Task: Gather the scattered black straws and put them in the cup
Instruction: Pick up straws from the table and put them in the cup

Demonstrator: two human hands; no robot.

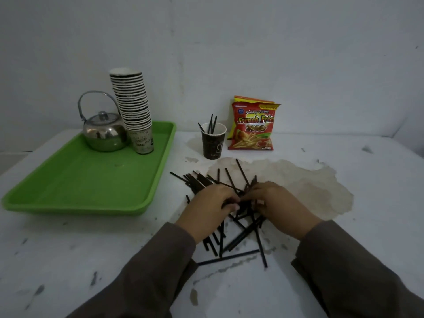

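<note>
Several black straws (231,235) lie in a loose pile on the white table, spreading from the middle toward me. My left hand (207,208) and my right hand (276,206) rest palm down on the pile, fingertips meeting over its centre and curled around some straws. The straws under my fingers are partly hidden. A dark paper cup (213,142) stands upright behind the pile, with three black straws sticking out of it.
A green tray (75,180) at the left carries a steel kettle (104,131) and a tall stack of paper cups (134,111). A red French fries snack bag (253,125) stands right of the cup. A brown stain (305,180) marks the table.
</note>
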